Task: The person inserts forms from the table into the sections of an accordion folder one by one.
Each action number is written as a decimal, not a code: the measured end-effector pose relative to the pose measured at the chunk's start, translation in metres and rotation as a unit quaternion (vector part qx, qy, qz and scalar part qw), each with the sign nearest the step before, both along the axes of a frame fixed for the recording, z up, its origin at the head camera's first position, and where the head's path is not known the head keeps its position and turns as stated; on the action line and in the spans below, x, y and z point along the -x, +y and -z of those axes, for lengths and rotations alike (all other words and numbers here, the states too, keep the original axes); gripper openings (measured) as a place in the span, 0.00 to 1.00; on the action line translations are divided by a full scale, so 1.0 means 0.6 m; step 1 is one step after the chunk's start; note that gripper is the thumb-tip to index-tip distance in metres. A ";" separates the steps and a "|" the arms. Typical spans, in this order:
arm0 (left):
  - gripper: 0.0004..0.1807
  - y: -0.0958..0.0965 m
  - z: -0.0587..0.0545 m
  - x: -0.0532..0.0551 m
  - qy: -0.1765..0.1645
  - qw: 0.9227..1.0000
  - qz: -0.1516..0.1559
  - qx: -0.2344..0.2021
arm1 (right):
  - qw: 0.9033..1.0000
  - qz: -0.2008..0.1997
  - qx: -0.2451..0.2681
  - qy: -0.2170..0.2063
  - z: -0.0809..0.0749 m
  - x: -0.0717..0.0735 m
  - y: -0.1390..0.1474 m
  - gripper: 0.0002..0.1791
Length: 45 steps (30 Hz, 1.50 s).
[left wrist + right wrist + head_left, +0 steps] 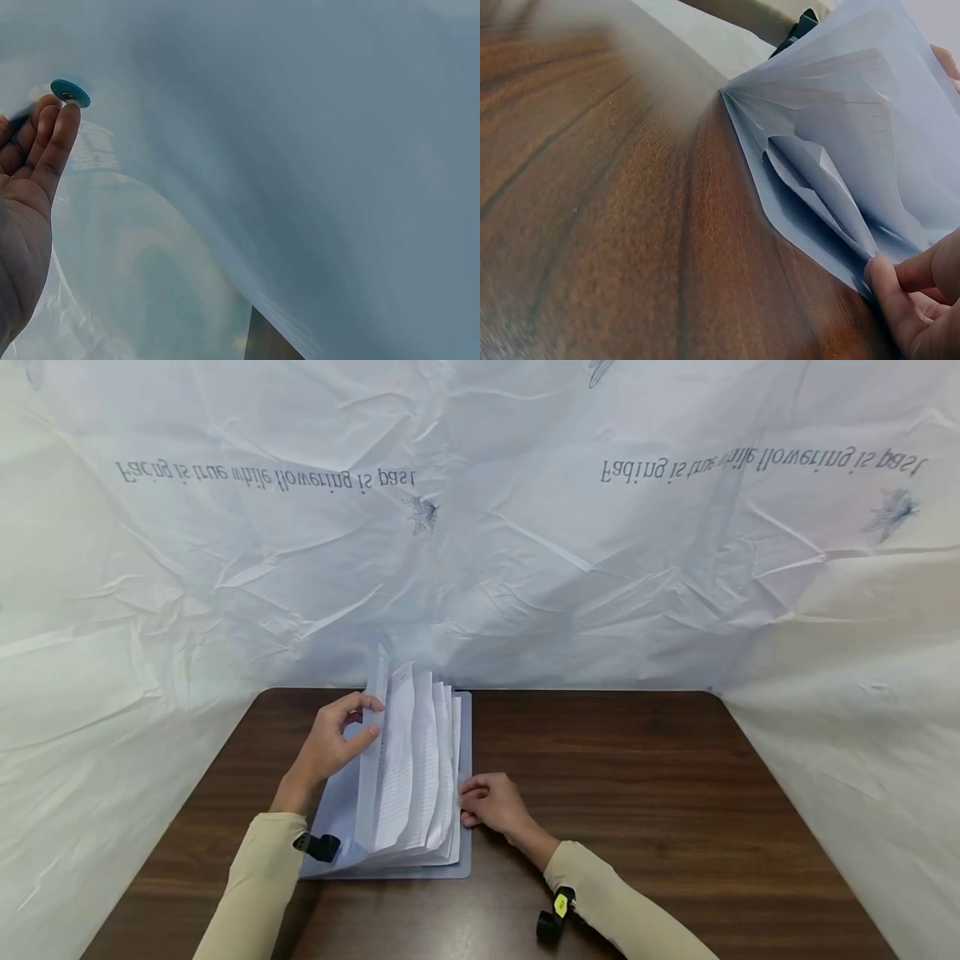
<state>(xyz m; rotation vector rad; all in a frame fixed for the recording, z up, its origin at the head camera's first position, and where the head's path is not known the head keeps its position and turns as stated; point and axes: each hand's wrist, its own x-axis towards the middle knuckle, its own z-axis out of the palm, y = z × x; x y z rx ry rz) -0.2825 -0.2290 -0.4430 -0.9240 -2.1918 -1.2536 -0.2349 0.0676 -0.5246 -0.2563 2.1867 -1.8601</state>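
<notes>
A pale blue plastic folder (pixel 466 760) lies spread on the brown table, with its cover (pixel 367 793) raised upright. A stack of white printed papers (pixel 423 760) fans out inside it, the sheets bent and leaning. With thumb and fingers, my left hand (pixel 333 735) holds the raised cover from its left side. In the left wrist view, a round teal button (pixel 70 93) sits right at that hand's fingertips. My right hand (pixel 495 806) pinches the papers' edge along the folder's right side. In the right wrist view, folded sheets (pixel 817 180) reach down to those fingertips (pixel 881 274).
The dark wooden table (pixel 637 777) extends to the right of the folder. Whitish plastic sheeting (pixel 525 568) with printed words hangs behind and on both sides. Small black cameras are strapped at the left wrist (pixel 322 847) and right wrist (pixel 551 927).
</notes>
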 end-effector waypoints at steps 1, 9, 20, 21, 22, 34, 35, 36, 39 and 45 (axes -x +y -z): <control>0.14 0.000 0.000 0.000 0.001 1.000 -0.001 0.000 | 1.000 0.000 0.000 0.000 0.000 0.000 0.000 0.10; 0.13 0.005 -0.009 -0.009 -0.006 1.000 -0.016 0.006 | 1.000 -0.001 -0.009 -0.010 -0.008 -0.002 0.007 0.12; 0.15 0.006 0.001 -0.002 0.005 1.000 -0.019 0.001 | 0.973 0.003 -0.151 0.174 -0.027 0.000 0.051 0.13; 0.15 0.008 -0.002 -0.005 0.004 1.000 -0.018 0.000 | 0.967 0.001 -0.168 0.192 -0.027 0.000 0.055 0.14; 0.15 0.011 -0.006 -0.008 0.002 1.000 -0.016 -0.002 | 0.960 -0.002 -0.184 0.209 -0.028 -0.001 0.058 0.15; 0.14 0.016 -0.011 -0.011 -0.004 1.000 -0.017 0.003 | 0.878 -0.095 -0.351 0.312 -0.018 -0.002 0.068 0.36; 0.14 0.013 -0.006 -0.008 -0.008 1.000 -0.018 0.004 | 0.875 -0.101 -0.357 0.310 -0.018 -0.002 0.067 0.37; 0.15 0.010 -0.001 -0.004 -0.011 1.000 -0.019 0.005 | 0.873 -0.106 -0.362 0.310 -0.018 -0.003 0.066 0.38; 0.14 0.005 0.006 0.002 -0.016 1.000 -0.013 0.006 | 0.864 -0.118 -0.382 0.306 -0.019 -0.005 0.063 0.40; 0.13 0.006 0.006 0.002 -0.012 1.000 -0.005 0.014 | 0.848 -0.137 -0.414 0.299 -0.022 -0.008 0.061 0.40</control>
